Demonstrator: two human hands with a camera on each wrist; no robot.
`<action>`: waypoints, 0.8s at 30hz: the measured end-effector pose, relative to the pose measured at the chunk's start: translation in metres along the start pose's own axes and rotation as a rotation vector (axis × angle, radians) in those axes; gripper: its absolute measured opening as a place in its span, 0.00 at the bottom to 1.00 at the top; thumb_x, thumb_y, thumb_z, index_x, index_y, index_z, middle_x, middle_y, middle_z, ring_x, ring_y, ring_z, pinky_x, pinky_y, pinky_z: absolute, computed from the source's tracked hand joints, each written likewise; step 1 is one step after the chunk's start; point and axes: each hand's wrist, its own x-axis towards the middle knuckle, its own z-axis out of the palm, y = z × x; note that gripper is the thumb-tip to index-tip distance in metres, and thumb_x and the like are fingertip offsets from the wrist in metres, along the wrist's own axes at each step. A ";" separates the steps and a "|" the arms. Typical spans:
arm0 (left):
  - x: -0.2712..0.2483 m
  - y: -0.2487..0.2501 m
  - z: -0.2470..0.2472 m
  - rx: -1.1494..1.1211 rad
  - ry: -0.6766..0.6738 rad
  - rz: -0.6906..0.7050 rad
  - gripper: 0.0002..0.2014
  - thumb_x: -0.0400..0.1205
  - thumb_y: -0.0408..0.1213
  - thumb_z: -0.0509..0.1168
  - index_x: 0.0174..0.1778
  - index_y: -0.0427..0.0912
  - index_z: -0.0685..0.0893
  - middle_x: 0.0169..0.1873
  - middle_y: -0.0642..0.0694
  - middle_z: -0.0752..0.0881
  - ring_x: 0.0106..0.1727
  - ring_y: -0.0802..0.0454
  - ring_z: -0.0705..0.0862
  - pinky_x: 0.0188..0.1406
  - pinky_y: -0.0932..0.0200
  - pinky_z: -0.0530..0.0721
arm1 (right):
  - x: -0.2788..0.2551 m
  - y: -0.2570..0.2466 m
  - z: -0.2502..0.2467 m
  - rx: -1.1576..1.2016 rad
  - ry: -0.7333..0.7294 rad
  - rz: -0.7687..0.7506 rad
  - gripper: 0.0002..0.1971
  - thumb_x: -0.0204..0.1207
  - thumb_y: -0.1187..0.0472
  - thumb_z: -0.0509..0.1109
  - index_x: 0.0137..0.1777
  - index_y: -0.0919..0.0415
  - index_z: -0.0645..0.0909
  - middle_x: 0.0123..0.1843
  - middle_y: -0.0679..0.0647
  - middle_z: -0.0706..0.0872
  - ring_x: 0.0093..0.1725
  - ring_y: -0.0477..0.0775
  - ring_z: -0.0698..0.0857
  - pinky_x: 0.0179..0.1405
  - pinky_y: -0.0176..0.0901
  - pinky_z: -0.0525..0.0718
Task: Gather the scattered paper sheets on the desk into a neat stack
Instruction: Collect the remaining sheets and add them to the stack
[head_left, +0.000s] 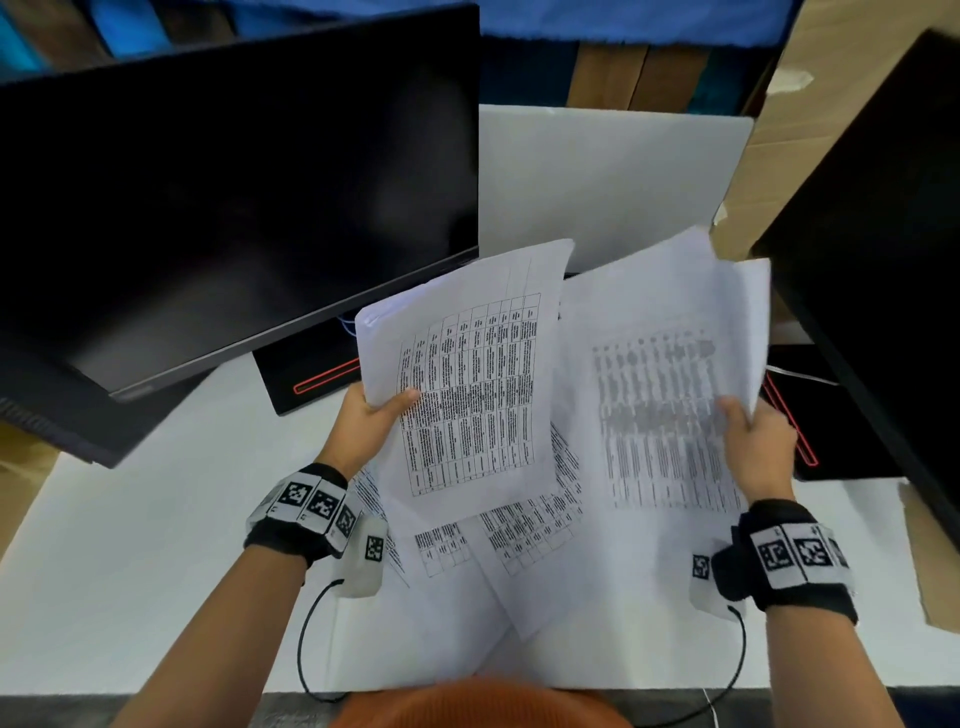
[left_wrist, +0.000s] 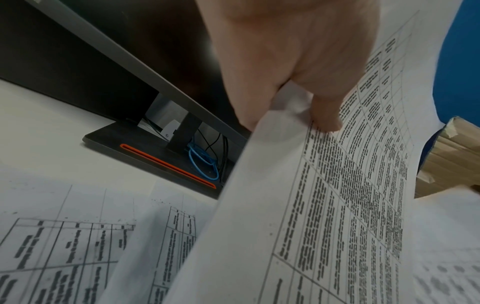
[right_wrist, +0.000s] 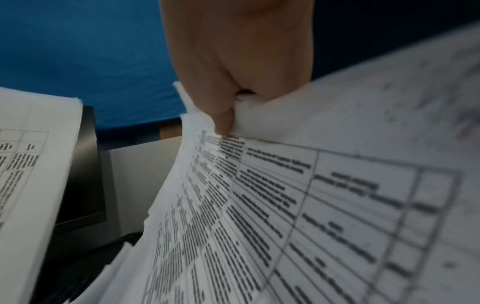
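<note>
My left hand (head_left: 382, 410) pinches the left edge of a bundle of printed table sheets (head_left: 467, 379), lifted above the desk; the left wrist view shows the thumb on top of this bundle (left_wrist: 350, 195). My right hand (head_left: 748, 423) grips the right edge of a second, blurred bundle of sheets (head_left: 660, 395), also raised, seen close in the right wrist view as printed sheets (right_wrist: 285, 205). More printed sheets (head_left: 519, 525) lie fanned on the white desk (head_left: 130, 571) beneath both bundles, and show as loose sheets (left_wrist: 78, 246) under the left hand.
A dark monitor (head_left: 234, 208) stands at the left, its black base with a red strip (head_left: 317, 382) just behind my left hand. A second monitor (head_left: 883, 260) and its base stand at the right. A white panel (head_left: 608, 182) and cardboard boxes (head_left: 769, 145) sit behind.
</note>
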 end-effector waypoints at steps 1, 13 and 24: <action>0.000 -0.001 -0.001 0.001 0.003 -0.003 0.14 0.79 0.32 0.65 0.48 0.60 0.76 0.45 0.60 0.82 0.40 0.80 0.83 0.38 0.79 0.80 | 0.001 -0.003 -0.005 0.002 0.040 0.004 0.20 0.81 0.57 0.60 0.58 0.77 0.77 0.50 0.74 0.84 0.51 0.71 0.83 0.51 0.57 0.80; 0.013 -0.003 -0.001 0.041 0.027 -0.061 0.09 0.79 0.36 0.64 0.54 0.49 0.79 0.42 0.57 0.84 0.45 0.64 0.82 0.45 0.66 0.79 | -0.002 -0.075 -0.086 0.493 0.257 -0.297 0.06 0.75 0.45 0.65 0.40 0.40 0.83 0.37 0.35 0.87 0.45 0.39 0.85 0.53 0.47 0.84; 0.015 0.025 0.020 0.015 -0.062 0.021 0.14 0.79 0.23 0.60 0.35 0.45 0.82 0.23 0.62 0.88 0.28 0.70 0.84 0.28 0.76 0.80 | -0.032 -0.082 0.045 0.533 -0.485 0.020 0.22 0.80 0.61 0.62 0.73 0.64 0.68 0.62 0.51 0.79 0.63 0.52 0.77 0.57 0.28 0.76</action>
